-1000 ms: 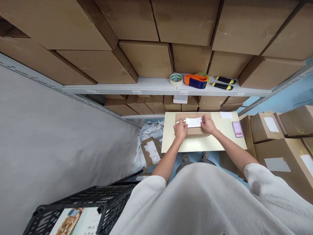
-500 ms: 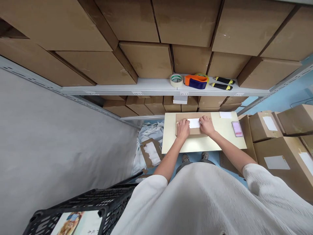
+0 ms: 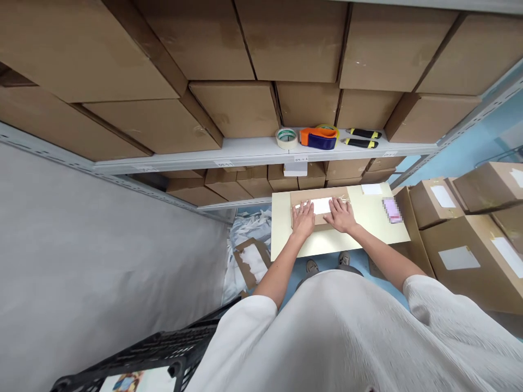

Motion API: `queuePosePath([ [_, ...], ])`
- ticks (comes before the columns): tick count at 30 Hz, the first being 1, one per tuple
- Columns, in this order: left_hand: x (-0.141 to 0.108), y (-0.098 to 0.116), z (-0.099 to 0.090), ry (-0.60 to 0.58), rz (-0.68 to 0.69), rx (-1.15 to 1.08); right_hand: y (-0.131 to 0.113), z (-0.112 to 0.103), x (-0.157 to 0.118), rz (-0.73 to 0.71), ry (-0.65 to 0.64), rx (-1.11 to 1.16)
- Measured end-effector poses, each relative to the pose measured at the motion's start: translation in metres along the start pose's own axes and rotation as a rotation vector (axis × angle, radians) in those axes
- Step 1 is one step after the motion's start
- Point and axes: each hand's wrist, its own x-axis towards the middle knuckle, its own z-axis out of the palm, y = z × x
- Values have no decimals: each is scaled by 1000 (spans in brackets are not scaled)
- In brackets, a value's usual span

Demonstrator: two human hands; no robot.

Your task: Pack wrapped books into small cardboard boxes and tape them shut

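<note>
Cardboard box [image 3: 318, 220], brown and closed, lying on a cream table [image 3: 378, 231] in front of a person in a white top [image 3: 327, 321], its long side running across. A white label [image 3: 321, 206] sits on its upper face, and shiny clear tape [image 3: 346, 199] shows beside the fingers of the right hand [image 3: 341, 216]. The box looks stiff and probably light, though its contents are hidden; bare cardboard should give fair grip, the tape rather less, and hard pressure might dent the top. The two short ends seem the best places to take hold, one palm at each. The left hand [image 3: 303, 219] rests at the label's left end, the right at its right end. Both sets of fingers are outstretched and slightly spread, laid on the box's top, gripping nothing.
</note>
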Motion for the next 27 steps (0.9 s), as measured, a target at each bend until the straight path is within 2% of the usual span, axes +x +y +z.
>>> queuePosePath([
  [3,-4,1,0,21,-54,1,1,0,-2,111,11,20],
  [7,-8,1,1,44,-88,25,4,1,-6,185,27,56],
  [11,-12,-2,-1,74,-190,23,10,5,-11,304,80,122],
  [14,-15,-4,-5,89,-175,-21,15,5,-13,392,75,188],
  [21,-17,1,-13,131,-135,-68,20,-7,-16,384,92,268],
  [27,-8,17,-31,176,-64,-63,32,-30,-27,391,171,337],
])
